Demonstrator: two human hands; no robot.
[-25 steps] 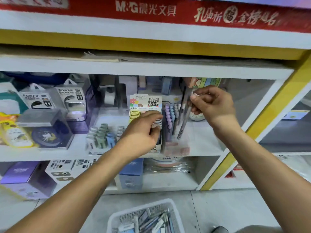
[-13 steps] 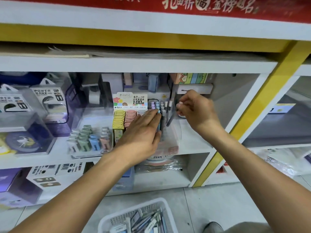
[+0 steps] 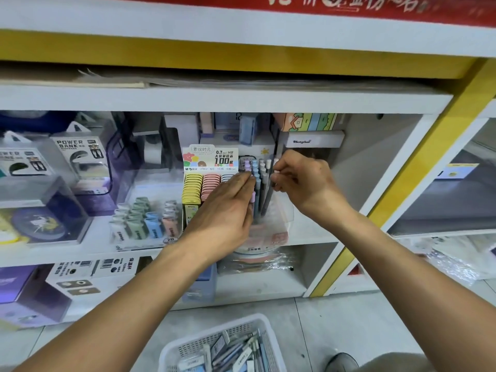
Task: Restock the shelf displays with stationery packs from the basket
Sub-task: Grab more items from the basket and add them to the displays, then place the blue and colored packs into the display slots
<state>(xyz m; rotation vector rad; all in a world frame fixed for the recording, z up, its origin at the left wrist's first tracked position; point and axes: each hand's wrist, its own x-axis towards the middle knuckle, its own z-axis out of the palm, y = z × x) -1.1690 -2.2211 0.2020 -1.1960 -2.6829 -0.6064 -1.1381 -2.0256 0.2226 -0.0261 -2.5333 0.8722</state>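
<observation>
Head view. A white shelf unit with yellow trim [image 3: 418, 181] is seen from above and in front. On the middle shelf stands a clear plastic pen display holder [image 3: 271, 224], filled with upright pastel pens [image 3: 259, 183] in purple, blue and grey with white caps.

The left hand [image 3: 228, 208] is laid flat against the front left of the holder, fingers straight and together, fingertips touching the purple and blue pens; nothing is gripped by it. The right hand [image 3: 300, 181] is held at the right side of the pen row, fingers curled, with a dark grey pen [image 3: 267, 200] pinched near its white cap between thumb and forefinger. The pen is tilted, its lower end inside the holder; whether it is fully seated cannot be told, as that area is blurred.

Just left of the holder, touching the left hand, a cardboard display box of pencil-lead cases [image 3: 204, 181] is seen, with yellow and pink cases in columns and a "0.7 HB 100" header card. Further left a tray of green, blue and pink lead tubes [image 3: 145, 221] is noted, then clear-boxed power banks [image 3: 80, 159].

On the tiled floor below, a white perforated plastic basket [image 3: 188, 345] is seen at the bottom edge, holding a loose pile of stationery packs [image 3: 236, 353], well apart from both hands.
</observation>
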